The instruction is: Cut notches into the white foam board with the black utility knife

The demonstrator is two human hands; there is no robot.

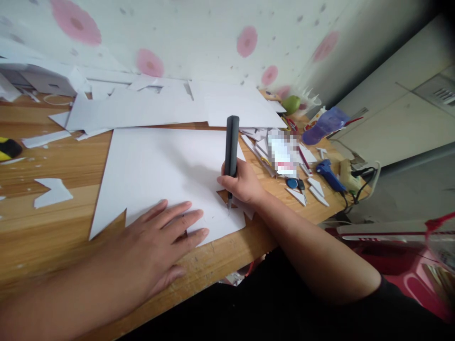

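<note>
A large white sheet [156,161] with angular notches cut in its edges lies on the wooden table [81,180]. My left hand [167,237] rests flat on the sheet's near edge, fingers spread, holding nothing. In my right hand [242,182] is a dark cutting knife [232,147], held upright in closed fingers. Its tip touches or nearly touches the sheet beside a small cut-out opening, through which brown shows. The near edge of the sheet is partly hidden under my left hand.
White boards [142,106] lie along the wall. On the right are a phone [283,154], a blue glue gun [330,175], a purple bottle [325,124], a green fruit [291,104] and paper scraps. A white scrap [53,192] and a yellow-black tool [9,148] are left.
</note>
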